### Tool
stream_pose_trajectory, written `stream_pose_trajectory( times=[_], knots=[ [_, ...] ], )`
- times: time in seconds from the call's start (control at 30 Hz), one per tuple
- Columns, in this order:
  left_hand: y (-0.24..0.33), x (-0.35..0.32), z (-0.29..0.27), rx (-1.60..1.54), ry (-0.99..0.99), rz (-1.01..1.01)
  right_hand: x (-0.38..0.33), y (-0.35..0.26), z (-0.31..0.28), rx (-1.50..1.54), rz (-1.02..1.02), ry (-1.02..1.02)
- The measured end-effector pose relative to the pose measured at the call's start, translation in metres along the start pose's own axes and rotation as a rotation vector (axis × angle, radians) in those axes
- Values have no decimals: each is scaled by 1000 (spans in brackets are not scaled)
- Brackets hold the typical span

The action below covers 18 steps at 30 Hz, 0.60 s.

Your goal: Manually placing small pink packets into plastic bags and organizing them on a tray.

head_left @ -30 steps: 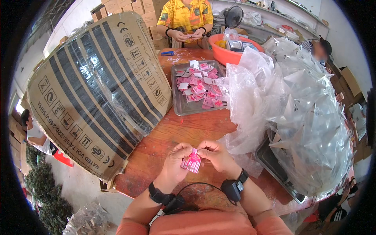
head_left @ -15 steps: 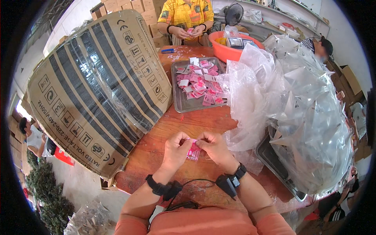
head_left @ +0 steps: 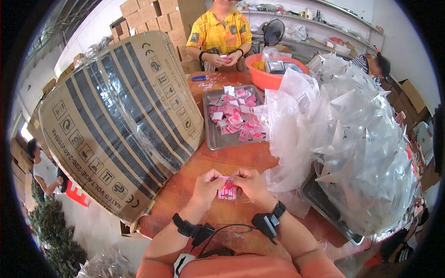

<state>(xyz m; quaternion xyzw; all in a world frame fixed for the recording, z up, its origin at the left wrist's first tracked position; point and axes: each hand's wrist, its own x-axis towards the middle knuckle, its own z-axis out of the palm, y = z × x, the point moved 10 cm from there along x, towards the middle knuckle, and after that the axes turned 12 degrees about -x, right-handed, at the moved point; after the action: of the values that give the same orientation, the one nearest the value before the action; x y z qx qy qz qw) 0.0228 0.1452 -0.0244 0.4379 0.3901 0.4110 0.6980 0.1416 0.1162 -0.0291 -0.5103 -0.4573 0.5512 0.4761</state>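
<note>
Pinching pink packet (head_left: 227, 190) between both hands; left hand (head_left: 208, 184), right hand (head_left: 252, 184) grip closed, wrists raised above table (head_left: 232, 160).

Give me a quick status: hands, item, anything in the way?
Left hand and right hand both pinching the pink packet over the table. Tray of packets beyond. Nothing in the way.

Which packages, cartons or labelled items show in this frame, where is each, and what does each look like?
Small pink packet: pinched between left hand and right hand above the wooden table.
Pink and white packets: a loose heap in a grey metal tray farther up the table.
Large cardboard carton: left of the table, brown with black stripes and symbols, wrapped in clear film.
Clear plastic bags: a big heap on the right.
Stacked brown cartons: against the back wall.
</note>
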Motion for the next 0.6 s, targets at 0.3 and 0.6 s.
stream_pose_trajectory(
  times=[0.3,0.6],
  knots=[
    [52,13,-10,6,163,270,-4,-5,33,533,33,-149],
    [247,82,-65,35,353,556,-18,9,22,517,119,-56]
  ],
)
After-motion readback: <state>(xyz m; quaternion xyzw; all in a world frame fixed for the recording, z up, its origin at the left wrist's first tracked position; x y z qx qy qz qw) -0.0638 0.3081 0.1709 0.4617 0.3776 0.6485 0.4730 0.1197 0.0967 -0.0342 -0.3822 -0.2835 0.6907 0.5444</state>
